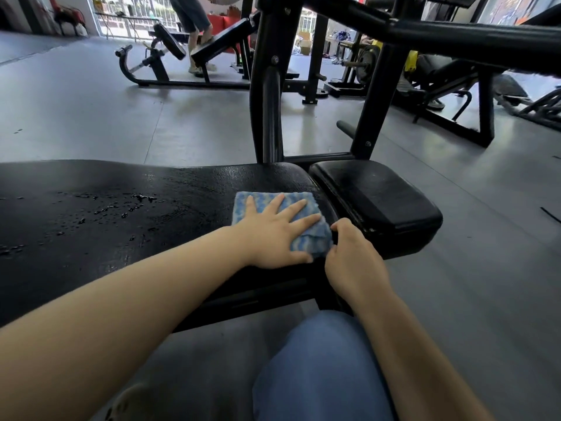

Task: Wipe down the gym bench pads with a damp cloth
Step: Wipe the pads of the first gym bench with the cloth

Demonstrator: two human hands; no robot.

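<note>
The left hand (274, 235) lies flat with fingers spread on a blue-and-white cloth (280, 221), pressing it to the long black bench pad (127, 214) at centre frame; the right hand (352, 253) curls at the cloth's lower right corner, pinching its edge; water beads dot the pad towards the left; a smaller seat pad (373, 199) sits just beside, right of centre; black machine uprights (270, 95) rise behind; another person's legs (197, 31) show at the upper middle; no lettering is legible anywhere.
</note>
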